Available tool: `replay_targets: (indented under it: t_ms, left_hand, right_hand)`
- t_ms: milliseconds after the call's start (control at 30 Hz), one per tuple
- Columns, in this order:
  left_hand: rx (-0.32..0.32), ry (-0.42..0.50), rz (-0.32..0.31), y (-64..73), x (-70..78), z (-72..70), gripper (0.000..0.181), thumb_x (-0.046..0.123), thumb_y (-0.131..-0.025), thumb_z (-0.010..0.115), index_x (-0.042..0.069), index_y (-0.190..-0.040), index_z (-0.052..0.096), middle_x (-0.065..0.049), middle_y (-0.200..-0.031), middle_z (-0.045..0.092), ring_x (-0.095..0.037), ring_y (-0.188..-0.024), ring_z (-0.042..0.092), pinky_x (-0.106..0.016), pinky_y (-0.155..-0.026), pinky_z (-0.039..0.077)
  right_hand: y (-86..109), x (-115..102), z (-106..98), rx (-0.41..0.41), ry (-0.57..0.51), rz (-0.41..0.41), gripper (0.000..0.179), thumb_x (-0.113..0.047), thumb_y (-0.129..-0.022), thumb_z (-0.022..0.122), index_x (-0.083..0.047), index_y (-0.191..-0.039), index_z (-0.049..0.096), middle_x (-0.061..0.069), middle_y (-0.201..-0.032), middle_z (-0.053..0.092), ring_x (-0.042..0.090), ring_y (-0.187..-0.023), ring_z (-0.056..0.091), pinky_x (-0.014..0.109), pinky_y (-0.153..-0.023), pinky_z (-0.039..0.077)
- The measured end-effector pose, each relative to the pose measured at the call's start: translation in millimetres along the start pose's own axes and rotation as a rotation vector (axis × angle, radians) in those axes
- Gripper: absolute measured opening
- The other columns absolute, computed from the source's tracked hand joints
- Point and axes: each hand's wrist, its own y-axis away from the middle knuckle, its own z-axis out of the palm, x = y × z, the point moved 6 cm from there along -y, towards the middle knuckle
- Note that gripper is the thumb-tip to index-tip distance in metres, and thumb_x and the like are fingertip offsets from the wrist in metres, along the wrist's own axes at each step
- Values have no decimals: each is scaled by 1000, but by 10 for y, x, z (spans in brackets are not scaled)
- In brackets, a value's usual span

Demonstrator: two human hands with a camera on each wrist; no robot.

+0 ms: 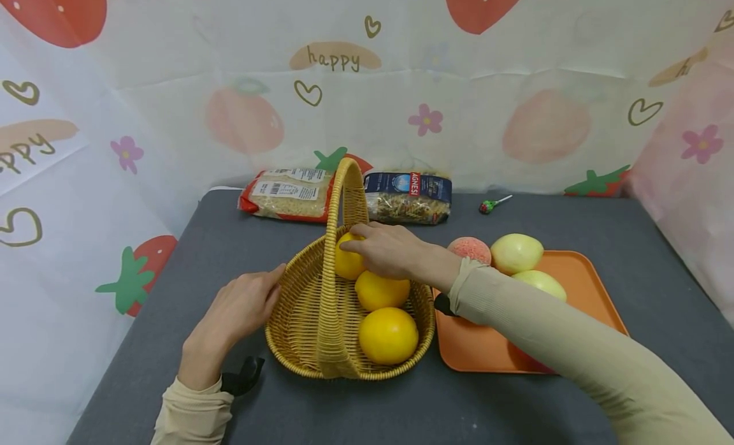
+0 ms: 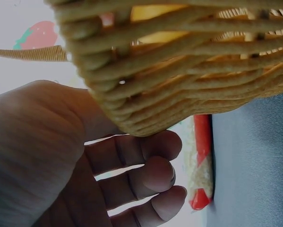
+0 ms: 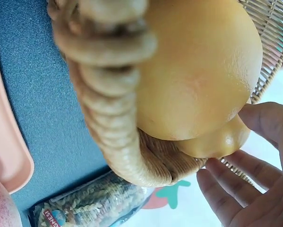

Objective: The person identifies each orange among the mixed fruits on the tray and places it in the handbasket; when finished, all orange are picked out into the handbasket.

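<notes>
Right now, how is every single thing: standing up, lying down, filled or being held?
Basket: upright, handle up, partly filled
Yellow fruits: three, inside the basket
Left grip: holding the basket's rim
Right grip: fingers spread at the back yellow fruit
Orange tray: flat, partly filled
Red-edged bag: lying down
Pasta bag: lying down
Lollipop: lying down

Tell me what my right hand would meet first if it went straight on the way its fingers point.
Your right hand would most likely meet the far yellow fruit, right by its fingertips; past that, perhaps the handle, though its depth is unclear.
</notes>
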Motion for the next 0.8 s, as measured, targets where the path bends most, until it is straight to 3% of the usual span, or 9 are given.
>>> replay_targets:
  t_ms: [400,600,700,800]
  left_hand:
    - [-1,-2,-2,2,1,4,44,13,-97,55,2,-140,53,-14,-107,71,-15,-66,50,-28,-55,36]
    - [-7,-5,3,3,1,3,45,13,-97,55,1,-140,52,-14,-106,71,-15,-67,51,-29,-56,37]
    - [-11,-3,5,-2,1,2,45,13,-97,55,1,-140,52,-15,-109,71,-16,-68,52,-29,-57,38]
    - [-10,-1,7,-6,1,-3,45,13,-97,55,2,-140,52,-15,-110,71,-16,-69,52,-29,-57,38]
  right_hand:
    - [71,37,-56,85,-23,-31,41,-20,-98,56,-20,-140,55,11,-143,51,30,-124,56,41,-87,54]
    - [306,125,-234,285,-94,-86,34,-15,-96,60,-12,-130,63,11,-134,59,27,-119,60,40,-90,53]
    - [502,173,-320,393,-78,-128,32,-12,-94,63,-11,-125,65,13,-128,62,27,-111,63,39,-85,55]
    - [706,244,-369,440,-53,-131,33,-13,-91,67,-11,-124,66,14,-128,62,29,-111,63,42,-87,54]
